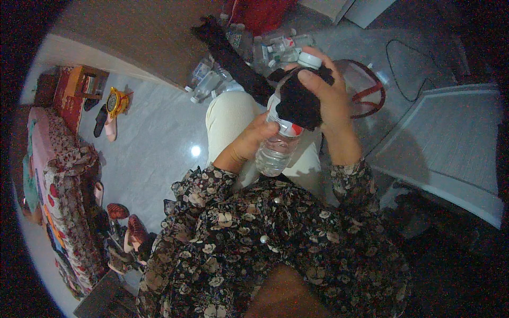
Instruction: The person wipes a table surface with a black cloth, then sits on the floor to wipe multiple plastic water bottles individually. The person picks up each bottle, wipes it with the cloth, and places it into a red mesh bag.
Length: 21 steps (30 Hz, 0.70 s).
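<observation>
A clear plastic bottle (278, 153) with a white and red label and a white screw cap tilts over my lap, its capped end away from me. My left hand (252, 139) is closed around the label and lower body. Black cloth (300, 99) covers the bottle's upper part and trails off over the floor to the upper left. My right hand (330, 85) grips the cloth and the bottle near the cap, its thumb on the cloth; part of its fingers is hidden behind the cap.
Several clear plastic bottles (206, 85) lie on the grey floor ahead, beside a red thing (258, 16). A dark red loop (379, 95) and a black cable (401, 93) are to the right, near a ribbed panel (445, 135). Slippers (111, 127) and a bed (59, 179) are at left.
</observation>
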Each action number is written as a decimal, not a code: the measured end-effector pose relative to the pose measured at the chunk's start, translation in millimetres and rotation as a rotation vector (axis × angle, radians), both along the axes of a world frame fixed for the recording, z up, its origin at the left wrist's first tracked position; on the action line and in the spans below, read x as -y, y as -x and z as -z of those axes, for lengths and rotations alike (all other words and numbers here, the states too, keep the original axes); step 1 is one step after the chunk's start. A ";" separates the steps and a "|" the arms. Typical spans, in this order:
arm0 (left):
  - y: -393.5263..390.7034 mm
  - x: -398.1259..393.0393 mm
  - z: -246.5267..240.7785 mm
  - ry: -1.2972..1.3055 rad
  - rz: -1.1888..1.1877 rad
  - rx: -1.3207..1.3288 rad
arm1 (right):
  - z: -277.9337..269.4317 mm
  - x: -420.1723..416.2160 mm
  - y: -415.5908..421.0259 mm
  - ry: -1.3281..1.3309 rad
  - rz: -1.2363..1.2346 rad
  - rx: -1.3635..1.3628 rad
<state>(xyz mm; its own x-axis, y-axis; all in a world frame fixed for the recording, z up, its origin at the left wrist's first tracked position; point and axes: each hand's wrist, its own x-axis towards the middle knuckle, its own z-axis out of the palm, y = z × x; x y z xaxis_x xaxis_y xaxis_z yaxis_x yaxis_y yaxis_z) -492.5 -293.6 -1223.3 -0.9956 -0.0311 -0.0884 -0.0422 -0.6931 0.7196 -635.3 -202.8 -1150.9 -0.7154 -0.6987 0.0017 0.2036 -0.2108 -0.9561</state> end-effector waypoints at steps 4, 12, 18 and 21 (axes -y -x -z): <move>1.4 3.5 -0.4 -0.014 -0.009 -0.031 | 9.2 0.8 -15.1 -0.009 0.123 -0.024; -11.2 8.1 -17.8 0.055 -0.187 0.207 | 20.2 2.3 -39.7 -0.007 0.020 -0.048; -4.3 14.5 15.6 -0.255 -0.010 -0.007 | 17.4 -1.9 -34.5 -0.052 -0.017 0.033; 5.7 -1.3 4.0 -0.023 -0.150 0.032 | 14.0 -5.1 -28.7 -0.041 0.012 0.012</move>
<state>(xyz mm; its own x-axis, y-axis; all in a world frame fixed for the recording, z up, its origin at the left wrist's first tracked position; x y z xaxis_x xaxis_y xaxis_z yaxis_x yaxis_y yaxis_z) -498.2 -292.3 -1227.3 -0.9765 -0.1773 -0.1226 0.0405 -0.7097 0.7033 -606.7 -197.8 -1164.9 -0.7238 -0.6891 -0.0352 0.2128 -0.1744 -0.9614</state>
